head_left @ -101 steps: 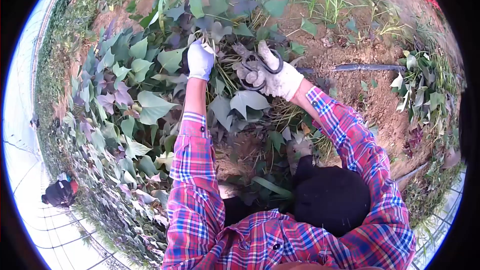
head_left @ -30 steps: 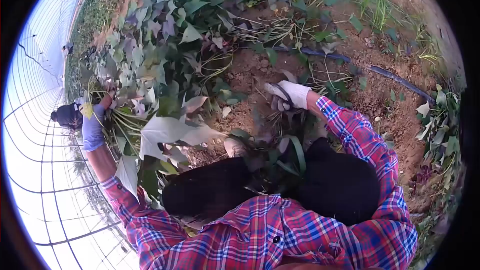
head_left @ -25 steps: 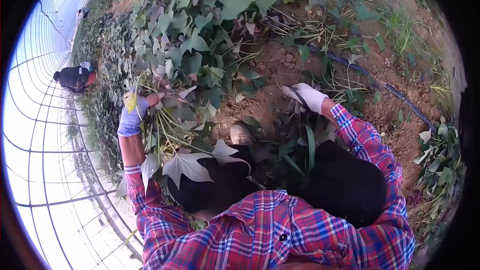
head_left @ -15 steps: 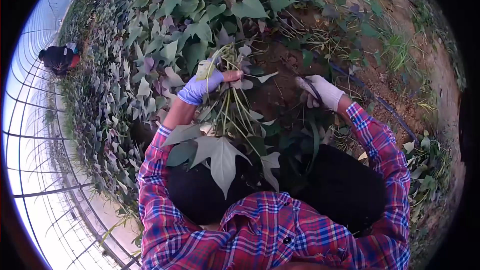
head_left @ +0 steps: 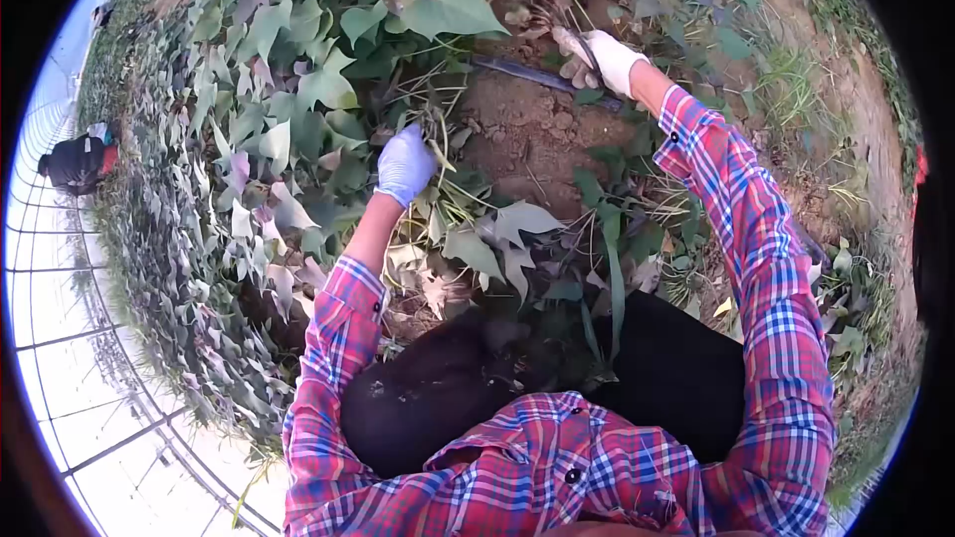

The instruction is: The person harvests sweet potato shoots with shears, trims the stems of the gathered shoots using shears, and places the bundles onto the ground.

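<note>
My left hand, in a thin pale-violet glove, is closed among the green stems at the edge of the leafy bed. Sweet potato vines run out beside and below it; its fingertips are hidden. Broad lobed leaves hang or lie below that hand, above bare soil. My right hand, in a white knit glove, is stretched forward over the row. It grips a dark-handled tool that looks like scissors; its blades are hard to make out against the stems.
Dense sweet potato leaves cover the left and far side. A dark drip hose crosses the brown soil. Grass grows at right. Another person is far left, near the greenhouse frame.
My right hand has moved forward and slightly left with the tool. The left hand has dipped toward the bed, and the leafy bunch has shifted lower and right of it. The view has shifted.
</note>
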{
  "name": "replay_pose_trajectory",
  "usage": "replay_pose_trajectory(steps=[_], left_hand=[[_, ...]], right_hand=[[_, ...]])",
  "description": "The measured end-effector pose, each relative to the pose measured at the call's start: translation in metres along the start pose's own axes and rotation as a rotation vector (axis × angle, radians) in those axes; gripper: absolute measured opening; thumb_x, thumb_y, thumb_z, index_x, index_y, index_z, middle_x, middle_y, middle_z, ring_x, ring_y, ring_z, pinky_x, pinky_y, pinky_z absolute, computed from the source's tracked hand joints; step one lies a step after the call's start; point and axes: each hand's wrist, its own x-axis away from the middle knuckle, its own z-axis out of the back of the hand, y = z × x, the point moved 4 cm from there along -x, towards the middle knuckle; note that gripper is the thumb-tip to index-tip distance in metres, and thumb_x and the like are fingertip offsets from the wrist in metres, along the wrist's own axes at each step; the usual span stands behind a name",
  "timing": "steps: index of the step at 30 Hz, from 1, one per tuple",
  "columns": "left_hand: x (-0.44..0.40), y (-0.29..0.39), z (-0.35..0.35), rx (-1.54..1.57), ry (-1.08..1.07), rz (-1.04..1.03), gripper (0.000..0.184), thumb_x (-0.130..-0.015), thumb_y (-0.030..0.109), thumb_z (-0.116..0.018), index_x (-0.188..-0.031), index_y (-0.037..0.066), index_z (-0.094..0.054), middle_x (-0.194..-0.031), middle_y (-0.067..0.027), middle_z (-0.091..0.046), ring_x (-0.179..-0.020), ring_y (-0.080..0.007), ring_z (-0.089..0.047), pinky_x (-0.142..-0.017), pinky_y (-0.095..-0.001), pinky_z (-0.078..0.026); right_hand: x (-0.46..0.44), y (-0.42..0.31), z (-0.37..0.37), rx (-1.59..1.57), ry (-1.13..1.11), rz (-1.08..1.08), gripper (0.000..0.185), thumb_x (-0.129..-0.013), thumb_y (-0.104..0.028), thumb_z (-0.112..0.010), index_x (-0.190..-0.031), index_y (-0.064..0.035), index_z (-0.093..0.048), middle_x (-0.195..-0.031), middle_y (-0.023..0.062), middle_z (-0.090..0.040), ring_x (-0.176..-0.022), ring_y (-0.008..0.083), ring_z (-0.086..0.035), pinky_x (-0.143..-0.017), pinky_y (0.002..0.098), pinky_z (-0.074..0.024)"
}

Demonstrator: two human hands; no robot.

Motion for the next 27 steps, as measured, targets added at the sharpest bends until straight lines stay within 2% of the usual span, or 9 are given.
replay_pose_trajectory(steps=[6, 7, 10, 11, 13, 17, 20, 23, 27], left_hand=[[0.015, -0.05, -0.022, 0.575, -0.1, 0.059, 0.06, -0.073, 0.016, -0.075, -0.12, -0.011, -0.049, -0.097, -0.0191, -0.066, -0.084, -0.0215, -0.064, -0.076, -0.0307, -0.05], [0.019, -0.055, -0.031, 0.675, -0.114, 0.082, 0.039, -0.078, 0.01, -0.069, -0.111, -0.005, -0.055, -0.089, -0.005, -0.064, -0.074, -0.0116, -0.058, -0.065, -0.026, -0.048], [0.035, -0.045, -0.016, 0.762, -0.027, 0.039, 0.036, -0.079, 0.01, -0.068, -0.11, -0.002, -0.055, -0.087, -0.0031, -0.063, -0.072, -0.0092, -0.058, -0.06, -0.0233, -0.046], [0.039, -0.047, -0.011, 0.81, -0.074, 0.103, 0.046, -0.077, 0.011, -0.07, -0.117, -0.006, -0.053, -0.097, -0.0107, -0.064, -0.082, -0.0146, -0.06, -0.075, -0.0265, -0.049], [0.046, -0.042, 0.014, 1.041, -0.141, 0.257, 0.036, -0.079, 0.008, -0.067, -0.111, -0.002, -0.056, -0.092, -0.0067, -0.064, -0.08, -0.0112, -0.06, -0.07, -0.0243, -0.05], [0.043, -0.059, 0.055, 0.989, 0.156, 0.215, 0.033, -0.077, 0.005, -0.068, -0.107, -0.001, -0.054, -0.087, -0.0067, -0.063, -0.075, -0.0162, -0.064, -0.063, -0.0258, -0.051], [0.035, -0.116, 0.048, 1.452, 0.104, 0.667, 0.026, -0.079, 0.015, -0.071, -0.1, 0.0, -0.063, -0.089, -0.0077, -0.066, -0.074, -0.0177, -0.064, -0.068, -0.0278, -0.053], [0.022, -0.126, 0.063, 1.553, 0.204, 0.453, 0.017, -0.082, 0.017, -0.066, -0.092, 0.003, -0.067, -0.085, -0.0071, -0.067, -0.071, -0.0191, -0.064, -0.067, -0.0302, -0.053], [0.022, -0.138, 0.066, 1.597, 0.225, 0.612, 0.024, -0.081, 0.012, -0.068, -0.103, 0.004, -0.063, -0.089, -0.0067, -0.066, -0.072, -0.0185, -0.064, -0.069, -0.031, -0.054]], right_hand=[[0.014, 0.001, 0.008, -0.06, 0.008, 0.007, 0.073, -0.086, -0.059, -0.052, -0.119, 0.0056, -0.05, -0.081, 0.0105, -0.064, -0.053, 0.0095, -0.052, -0.044, 0.0214, -0.0386], [0.018, -0.002, 0.007, -0.048, -0.004, 0.01, 0.073, -0.086, -0.059, -0.052, -0.119, 0.0055, -0.05, -0.081, 0.0103, -0.063, -0.052, 0.0089, -0.051, -0.043, 0.021, -0.0384], [0.035, -0.011, -0.003, -0.051, -0.057, 0.048, 0.07, -0.084, -0.058, -0.056, -0.113, 0.005, -0.052, -0.081, 0.0131, -0.064, -0.051, 0.0105, -0.055, -0.041, 0.0195, -0.0385], [0.041, -0.013, -0.011, -0.095, -0.165, 0.003, 0.069, -0.084, -0.057, -0.057, -0.113, 0.0045, -0.052, -0.08, 0.0129, -0.064, -0.049, 0.0093, -0.053, -0.038, 0.0186, -0.0376], [0.058, -0.023, -0.027, -0.068, -0.29, -0.069, 0.063, -0.086, -0.053, -0.057, -0.114, 0.0036, -0.052, -0.077, 0.012, -0.062, -0.045, 0.0061, -0.051, -0.034, 0.0161, -0.0348], [0.048, -0.013, -0.043, 0.004, -0.448, -0.18, 0.056, -0.089, -0.047, -0.056, -0.114, 0.0028, -0.052, -0.077, 0.0162, -0.062, -0.046, 0.0075, -0.052, -0.034, 0.0169, -0.0354], [0.029, -0.017, -0.05, 0.155, -0.46, -0.205, 0.053, -0.091, -0.046, -0.052, -0.115, 0.0016, -0.053, -0.08, 0.0162, -0.065, -0.045, 0.0102, -0.055, -0.035, 0.0195, -0.0373], [0.027, -0.039, -0.065, 0.374, -0.465, -0.188, 0.052, -0.094, -0.043, -0.046, -0.121, 0.0009, -0.048, -0.09, 0.0161, -0.066, -0.048, 0.0135, -0.059, -0.036, 0.021, -0.0391], [0.01, -0.043, -0.083, 0.233, -0.578, -0.024, 0.061, -0.092, -0.051, -0.045, -0.125, 0.0009, -0.046, -0.088, 0.0126, -0.066, -0.049, 0.0123, -0.058, -0.042, 0.0218, -0.042]])
